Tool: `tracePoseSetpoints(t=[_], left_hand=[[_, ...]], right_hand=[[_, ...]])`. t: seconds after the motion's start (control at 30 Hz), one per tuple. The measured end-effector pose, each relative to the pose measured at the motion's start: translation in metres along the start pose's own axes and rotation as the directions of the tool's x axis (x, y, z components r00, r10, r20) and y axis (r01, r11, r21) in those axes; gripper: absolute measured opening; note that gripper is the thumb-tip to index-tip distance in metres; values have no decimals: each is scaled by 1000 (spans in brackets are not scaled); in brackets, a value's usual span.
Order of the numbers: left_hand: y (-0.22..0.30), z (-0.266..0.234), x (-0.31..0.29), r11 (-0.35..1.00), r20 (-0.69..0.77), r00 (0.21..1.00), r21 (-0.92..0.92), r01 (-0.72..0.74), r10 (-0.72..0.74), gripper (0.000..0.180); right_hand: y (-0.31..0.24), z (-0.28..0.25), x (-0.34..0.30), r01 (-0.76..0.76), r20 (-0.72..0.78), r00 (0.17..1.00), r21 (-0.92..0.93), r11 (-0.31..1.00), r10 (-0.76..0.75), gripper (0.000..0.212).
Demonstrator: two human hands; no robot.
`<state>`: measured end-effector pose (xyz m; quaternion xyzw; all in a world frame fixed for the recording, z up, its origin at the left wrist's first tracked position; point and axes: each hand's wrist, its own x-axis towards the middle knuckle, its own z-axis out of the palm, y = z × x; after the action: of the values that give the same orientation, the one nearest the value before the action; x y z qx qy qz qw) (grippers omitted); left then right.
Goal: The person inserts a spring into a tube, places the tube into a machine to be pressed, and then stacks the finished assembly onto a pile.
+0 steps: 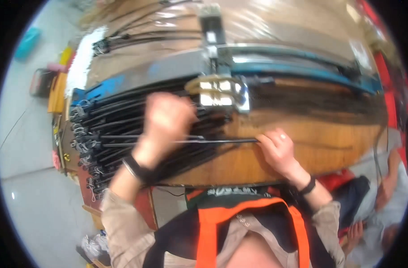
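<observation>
My right hand (pixel 277 149) is closed on the end of a thin dark rod (pixel 228 141), which stretches leftward just above the wooden tabletop (pixel 239 165). My left hand (pixel 168 118), smeared by motion, is over the middle of the rods; its fingers cannot be made out. Beneath it lies a thick bundle of thin black rods (pixel 119 127), side by side. Their left ends carry black fittings with white cord loops (pixel 81 129). Beyond the held rod stands a metal fixture (pixel 215 94) with a bright plate and a tan curved tube.
A blue and grey rail (pixel 298 71) crosses the table behind the fixture. More dark rods (pixel 155 38) lie on the far brown surface. At the lower right, a person (pixel 374 223) in light clothing sits close by. A yellow-orange box (pixel 56 93) is off the left edge.
</observation>
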<state>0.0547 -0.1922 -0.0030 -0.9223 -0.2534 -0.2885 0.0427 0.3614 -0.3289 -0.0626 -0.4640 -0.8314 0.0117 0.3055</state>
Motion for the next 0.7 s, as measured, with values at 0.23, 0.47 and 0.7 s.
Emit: tracePoseSetpoints(t=[0.23, 0.47, 0.7], left_hand=[[75, -14, 10, 988, 175, 975, -48, 146, -135, 26], [55, -56, 68, 999, 55, 998, 33, -16, 14, 18], [-34, -169, 89, 903, -206, 975, 430, 14, 83, 19]], right_hand=[[38, -34, 15, 86, -219, 971, -32, 996, -90, 37], [54, -42, 17, -170, -517, 841, 26, 985, 159, 25], [107, -50, 57, -382, -339, 856, 97, 919, 391, 18]])
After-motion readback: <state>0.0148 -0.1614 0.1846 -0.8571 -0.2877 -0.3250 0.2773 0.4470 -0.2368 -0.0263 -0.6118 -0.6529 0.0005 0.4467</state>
